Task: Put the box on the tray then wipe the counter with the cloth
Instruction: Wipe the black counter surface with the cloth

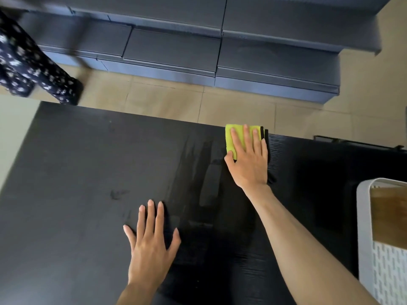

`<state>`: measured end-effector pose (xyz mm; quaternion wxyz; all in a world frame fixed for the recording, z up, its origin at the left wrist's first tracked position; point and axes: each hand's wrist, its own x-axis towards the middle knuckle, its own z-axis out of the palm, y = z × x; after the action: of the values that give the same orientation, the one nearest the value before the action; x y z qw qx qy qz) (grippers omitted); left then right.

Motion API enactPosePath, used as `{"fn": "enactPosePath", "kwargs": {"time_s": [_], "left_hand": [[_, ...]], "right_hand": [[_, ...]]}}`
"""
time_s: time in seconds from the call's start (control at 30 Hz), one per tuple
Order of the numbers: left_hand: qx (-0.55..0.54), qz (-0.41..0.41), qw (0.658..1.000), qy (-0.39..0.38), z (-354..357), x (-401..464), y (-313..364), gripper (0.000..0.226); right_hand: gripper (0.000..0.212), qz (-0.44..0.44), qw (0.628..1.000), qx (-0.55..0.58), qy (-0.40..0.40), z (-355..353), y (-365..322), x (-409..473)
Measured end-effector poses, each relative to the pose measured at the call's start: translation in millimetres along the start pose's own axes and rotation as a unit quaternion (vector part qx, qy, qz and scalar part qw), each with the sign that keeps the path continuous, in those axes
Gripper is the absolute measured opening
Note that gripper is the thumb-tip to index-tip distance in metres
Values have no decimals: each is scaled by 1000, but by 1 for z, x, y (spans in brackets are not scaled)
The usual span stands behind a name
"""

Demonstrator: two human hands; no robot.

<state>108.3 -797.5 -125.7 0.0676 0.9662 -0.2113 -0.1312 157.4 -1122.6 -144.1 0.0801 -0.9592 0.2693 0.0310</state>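
Note:
My right hand (pixel 250 160) lies flat on a folded yellow-green cloth (pixel 231 137) with a black underside, pressing it onto the black counter (pixel 72 172) near the far edge. Damp streaks run on the counter left of the cloth. My left hand (pixel 150 243) rests flat on the counter nearer to me, fingers spread, holding nothing. At the right edge stands a white perforated tray (pixel 364 219) with a brown wooden box (pixel 389 214) inside it, partly cut off by the frame.
Beyond the counter's far edge is a beige tiled floor (pixel 167 100) and dark blue-grey shelving (pixel 220 51). Another person's leg in dark floral trousers (pixel 28 62) stands at the far left by the counter's corner.

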Motion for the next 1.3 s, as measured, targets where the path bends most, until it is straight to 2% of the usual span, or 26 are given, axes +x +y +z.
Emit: {"fn": "enactPosePath", "kwargs": {"time_s": [0.23,0.47,0.53,0.63,0.7,0.87,1.03,1.17,1.3], "left_hand": [[-20,3,1000,8,3,1,-1,75],[-38,26,998,-50,-13,1,-8,68],[-93,29,994,-48,-21,-1,-11,67],[-237,11,971,-28,-39,-7,-25,66],[-264,28,964,-13,-48,-14,-42,65],[-175,118,977,-34,-53,-40,-73,69],[-101,151,982,-45,-48,-57,-92,64],[-55,151,986,-53,-45,-56,-100,62],[-28,147,988,-44,-49,-39,-101,59]], "right_hand": [[71,15,1000,11,-1,1,-8,-8],[74,9,1000,18,-23,11,-42,-116],[73,18,999,19,-24,17,-58,-158],[74,29,999,22,-27,26,-85,-226],[74,35,999,21,-28,32,-102,-269],[76,52,998,19,-37,45,-139,-367],[78,63,996,20,-51,51,-163,-426],[80,59,996,15,-63,52,-162,-429],[80,60,996,13,-57,49,-154,-397]]}}
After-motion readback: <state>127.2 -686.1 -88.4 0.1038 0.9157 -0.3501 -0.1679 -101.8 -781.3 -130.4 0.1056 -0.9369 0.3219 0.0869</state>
